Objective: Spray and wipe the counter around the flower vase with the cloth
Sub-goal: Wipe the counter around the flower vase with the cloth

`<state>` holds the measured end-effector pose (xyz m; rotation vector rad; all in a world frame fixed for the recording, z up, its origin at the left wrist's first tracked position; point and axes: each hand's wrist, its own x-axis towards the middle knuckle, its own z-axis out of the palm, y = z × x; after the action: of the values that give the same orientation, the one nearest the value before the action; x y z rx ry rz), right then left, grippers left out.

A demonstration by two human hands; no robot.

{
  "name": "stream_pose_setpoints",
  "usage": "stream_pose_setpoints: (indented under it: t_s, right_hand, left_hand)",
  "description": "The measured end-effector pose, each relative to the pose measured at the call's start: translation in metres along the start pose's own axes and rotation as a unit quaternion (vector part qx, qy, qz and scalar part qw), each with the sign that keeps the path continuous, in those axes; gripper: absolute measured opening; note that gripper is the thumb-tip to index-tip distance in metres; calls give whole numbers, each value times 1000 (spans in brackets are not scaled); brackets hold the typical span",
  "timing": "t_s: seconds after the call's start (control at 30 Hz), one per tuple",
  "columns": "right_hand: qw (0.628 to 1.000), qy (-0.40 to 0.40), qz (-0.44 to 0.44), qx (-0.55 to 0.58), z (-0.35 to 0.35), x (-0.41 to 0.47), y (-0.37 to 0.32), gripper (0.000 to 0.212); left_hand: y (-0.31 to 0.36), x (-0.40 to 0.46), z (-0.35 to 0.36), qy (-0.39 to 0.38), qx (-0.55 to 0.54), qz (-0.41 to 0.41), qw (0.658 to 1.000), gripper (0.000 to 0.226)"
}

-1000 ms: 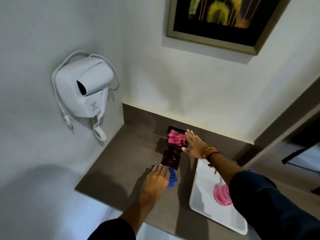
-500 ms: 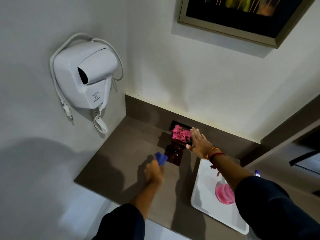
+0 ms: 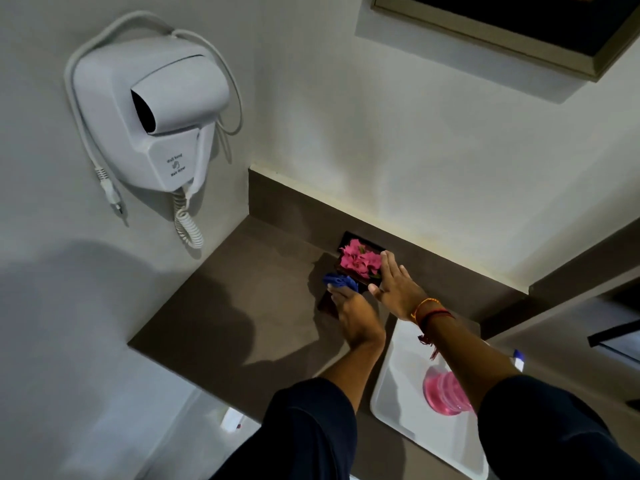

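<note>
A dark square vase [image 3: 360,281] with pink flowers [image 3: 358,259] stands on the brown counter [image 3: 242,299] near the back wall. My left hand [image 3: 353,315] holds a blue cloth [image 3: 341,281] against the vase's left front side, above the counter. My right hand [image 3: 394,285] lies flat with spread fingers against the vase's right side, its fingertips beside the flowers. My left hand hides the lower part of the vase.
A white tray [image 3: 401,407] with a pink bottle [image 3: 445,393] lies on the counter at the right, under my right forearm. A white hair dryer [image 3: 162,123] with a coiled cord hangs on the left wall. A framed picture [image 3: 519,32] hangs above.
My left hand has lifted the blue cloth off the counter and moved it forward and right, up to the vase. My right hand stays at the vase's right side.
</note>
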<state>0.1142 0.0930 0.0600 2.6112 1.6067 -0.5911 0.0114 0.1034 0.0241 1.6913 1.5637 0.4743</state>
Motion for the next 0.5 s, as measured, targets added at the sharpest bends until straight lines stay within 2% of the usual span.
stream_pose_setpoints:
  t_s: [0.1, 0.27, 0.5]
  right_hand:
    - [1000, 7, -9, 2, 3, 5, 6, 81]
    - [1000, 19, -22, 1, 7, 6, 7, 80]
    - [996, 48, -33, -61, 10, 6, 10, 79]
  left_hand:
    - [-4, -2, 13, -4, 69, 38, 997, 50]
    - [-9, -8, 23, -57, 144, 65, 986, 41]
    - [-32, -15, 32, -104, 268, 124, 950, 60]
